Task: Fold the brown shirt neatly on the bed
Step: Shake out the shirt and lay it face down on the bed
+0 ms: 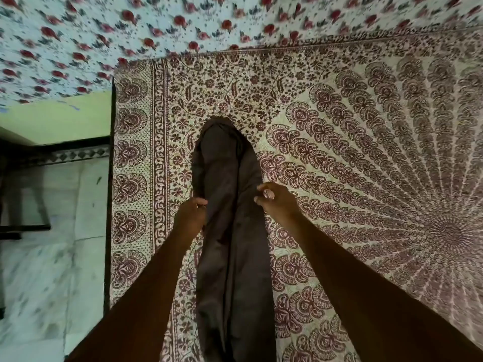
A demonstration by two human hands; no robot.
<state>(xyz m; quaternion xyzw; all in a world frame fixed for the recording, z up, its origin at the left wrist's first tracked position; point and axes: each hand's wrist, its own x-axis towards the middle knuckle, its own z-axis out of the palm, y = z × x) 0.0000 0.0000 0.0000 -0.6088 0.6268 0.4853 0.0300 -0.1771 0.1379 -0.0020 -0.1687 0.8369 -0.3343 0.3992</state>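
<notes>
**Pinched at Both Edges: Getting the Long Fold to Lie Flat**

The brown shirt (pixel 230 231) lies as a long narrow band on the patterned bedspread (pixel 366 142), running from the near edge of the bed away toward its far edge, closer to the left edge than to the middle. Its far end is rounded and bunched, and a lengthwise crease runs down the band.

The left hand (pixel 189 214) is closed in a pinch on the shirt's left edge; the right hand (pixel 275 198) is clenched on the right edge, almost level with it. Both grips sit about halfway along the band.

The step in hand looks like straightening the narrowed shirt before it is folded across. To do it well, the two hands should probably pull gently apart and keep level, so the cloth tightens evenly and the middle crease flattens. The bunched far end wants smoothing first, or the lump will be trapped inside the next fold. Because the shirt lies near the left edge of the bed, beside the pale floor (pixel 47 257), a lopsided tug could drag it off.
</notes>
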